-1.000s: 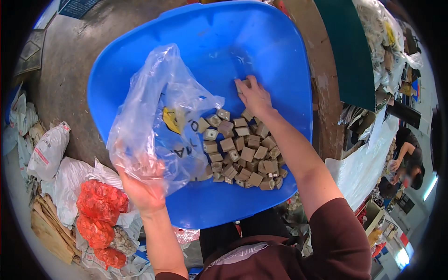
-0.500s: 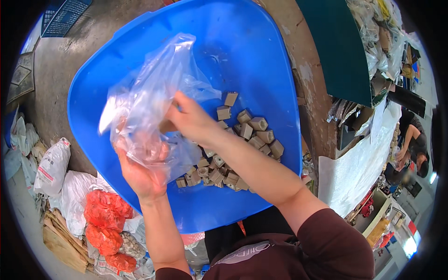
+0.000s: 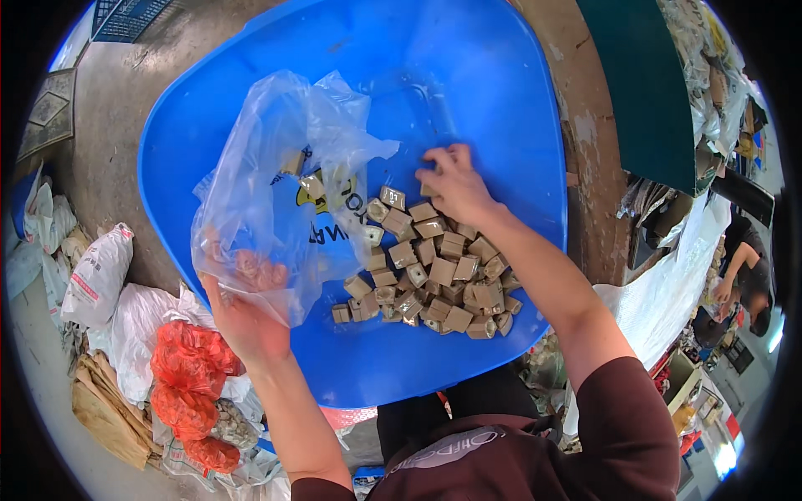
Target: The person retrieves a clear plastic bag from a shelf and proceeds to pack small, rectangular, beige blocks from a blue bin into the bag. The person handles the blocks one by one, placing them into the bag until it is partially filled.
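Observation:
A large blue plastic tub holds a heap of small brown blocks, some with a round hole in one face. My left hand grips a clear plastic bag over the tub's left side; its fingers show blurrily through the film. Two brown blocks show at the bag, seemingly inside it. At the heap's far edge, my right hand has its fingers curled down on a brown block, mostly hidden under them. Dark printing on the tub floor shows partly through the bag.
White sacks and red bags lie on the floor at left, beside flattened brown sacking. A blue crate stands at the far left. To the right are a dark green panel, piled scrap and another person.
My right hand has left the bag and moved right to the far edge of the heap. The bag now hangs from my left hand alone, spread wider, with blocks visible through it.

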